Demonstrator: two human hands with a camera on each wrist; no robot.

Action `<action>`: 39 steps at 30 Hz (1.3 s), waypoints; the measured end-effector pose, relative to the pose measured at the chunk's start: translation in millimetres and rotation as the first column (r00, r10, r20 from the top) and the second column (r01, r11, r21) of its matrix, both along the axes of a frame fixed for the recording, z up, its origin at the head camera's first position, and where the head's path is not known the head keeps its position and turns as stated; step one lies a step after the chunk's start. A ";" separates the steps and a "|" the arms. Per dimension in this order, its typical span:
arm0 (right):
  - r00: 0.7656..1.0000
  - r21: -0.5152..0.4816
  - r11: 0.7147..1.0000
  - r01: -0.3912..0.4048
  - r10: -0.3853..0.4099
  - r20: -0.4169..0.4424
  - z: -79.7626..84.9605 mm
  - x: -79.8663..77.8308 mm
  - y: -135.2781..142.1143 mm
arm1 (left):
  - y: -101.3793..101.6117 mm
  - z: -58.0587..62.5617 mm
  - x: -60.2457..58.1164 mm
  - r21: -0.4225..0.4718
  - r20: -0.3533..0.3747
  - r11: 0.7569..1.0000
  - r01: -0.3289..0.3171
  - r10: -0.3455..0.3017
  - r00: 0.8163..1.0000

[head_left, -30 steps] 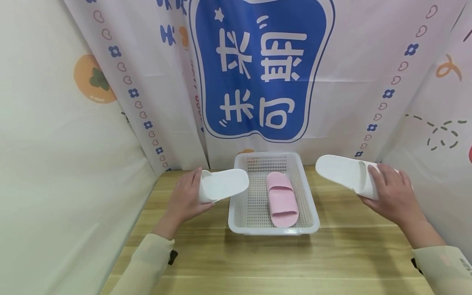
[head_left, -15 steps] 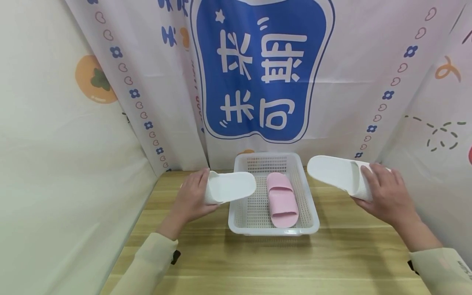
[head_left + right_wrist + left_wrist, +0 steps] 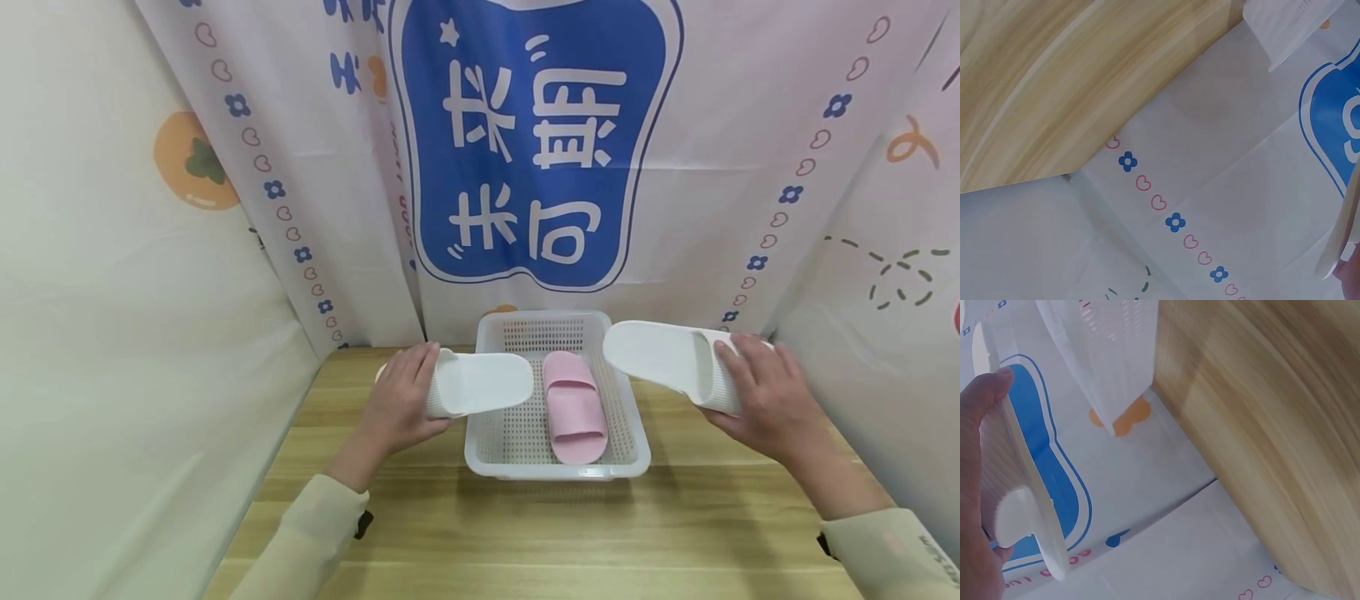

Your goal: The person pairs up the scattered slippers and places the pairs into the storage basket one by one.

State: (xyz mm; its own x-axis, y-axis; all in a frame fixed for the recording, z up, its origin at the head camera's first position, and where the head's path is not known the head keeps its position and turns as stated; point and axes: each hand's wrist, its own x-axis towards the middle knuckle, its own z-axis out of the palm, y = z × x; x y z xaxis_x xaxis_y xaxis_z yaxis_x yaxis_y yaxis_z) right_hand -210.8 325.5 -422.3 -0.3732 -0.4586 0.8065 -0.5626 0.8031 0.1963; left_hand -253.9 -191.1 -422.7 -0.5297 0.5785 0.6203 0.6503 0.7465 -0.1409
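Observation:
My left hand (image 3: 401,404) grips a white slipper (image 3: 491,382) round its ribbed strap, and the slipper's far end overhangs the left side of the basket. In the left wrist view the thumb presses along this slipper (image 3: 1019,469). Another white slipper (image 3: 656,354) is held by its strap in my right hand (image 3: 768,400), with its tip over the basket's right rim. Between the hands stands a white plastic basket (image 3: 555,472). Inside it lies a pair of pink slippers (image 3: 576,412), one overlapping the other. Only an edge of the right slipper (image 3: 1341,231) shows in the right wrist view.
The basket stands on a wooden table (image 3: 525,542) near its back edge. A printed white cloth (image 3: 697,208) with a blue panel hangs right behind it. Light cloth walls (image 3: 150,350) close in the left and right sides.
Both hands have moved inward with their white slippers, the left one rightward and the right one leftward, so the slippers are closer together over the basket. The pink slippers and basket stay put.

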 end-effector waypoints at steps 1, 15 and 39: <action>1.000 0.002 1.000 -0.003 0.003 0.000 0.9 0.6 -2.1 | 1.1 0.3 0.3 -0.002 -0.009 1.000 0.006 -0.006 1.000; 0.998 0.003 0.998 -0.060 0.060 0.022 5.0 5.5 -25.0 | 9.5 -0.4 1.8 -0.041 -0.092 0.999 0.018 -0.022 0.996; 0.990 0.034 0.990 -0.137 0.136 0.024 -0.5 8.9 -54.8 | 26.2 1.9 7.8 -0.077 -0.102 0.996 0.037 -0.045 0.994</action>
